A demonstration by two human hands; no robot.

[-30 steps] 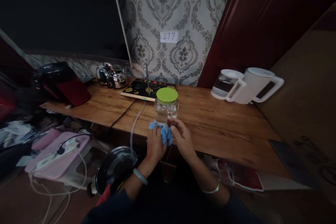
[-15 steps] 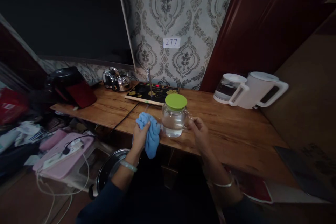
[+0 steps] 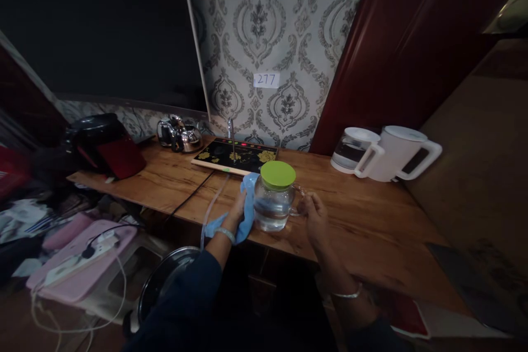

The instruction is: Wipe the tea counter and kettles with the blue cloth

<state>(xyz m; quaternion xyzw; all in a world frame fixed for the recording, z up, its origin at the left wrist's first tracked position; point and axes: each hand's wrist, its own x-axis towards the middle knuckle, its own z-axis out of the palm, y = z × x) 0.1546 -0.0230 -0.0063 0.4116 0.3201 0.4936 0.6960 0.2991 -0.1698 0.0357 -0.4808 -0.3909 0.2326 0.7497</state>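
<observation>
A clear glass pitcher (image 3: pixel 271 210) with a green lid (image 3: pixel 278 175) stands upright near the front edge of the wooden counter, with clear liquid inside. My right hand (image 3: pixel 315 213) is closed round its glass handle on the right. A blue cloth (image 3: pixel 248 206) is in my left hand (image 3: pixel 236 210) and lies against the pitcher's left side, with one end hanging toward the counter's edge. The cloth hides part of my left fingers.
Behind the pitcher is a black panel (image 3: pixel 214 155) with gold flowers and a thin metal spout (image 3: pixel 231 135). Steel kettles (image 3: pixel 190 140) and a red-black appliance (image 3: pixel 121 157) stand left. Two white-handled jugs (image 3: pixel 398 154) stand right. A pink stool (image 3: pixel 74 280) holds a power strip (image 3: pixel 84 258).
My left hand has moved right with the blue cloth, from beside the pitcher to against its left side. My right hand stays at the handle. The view has tilted slightly up.
</observation>
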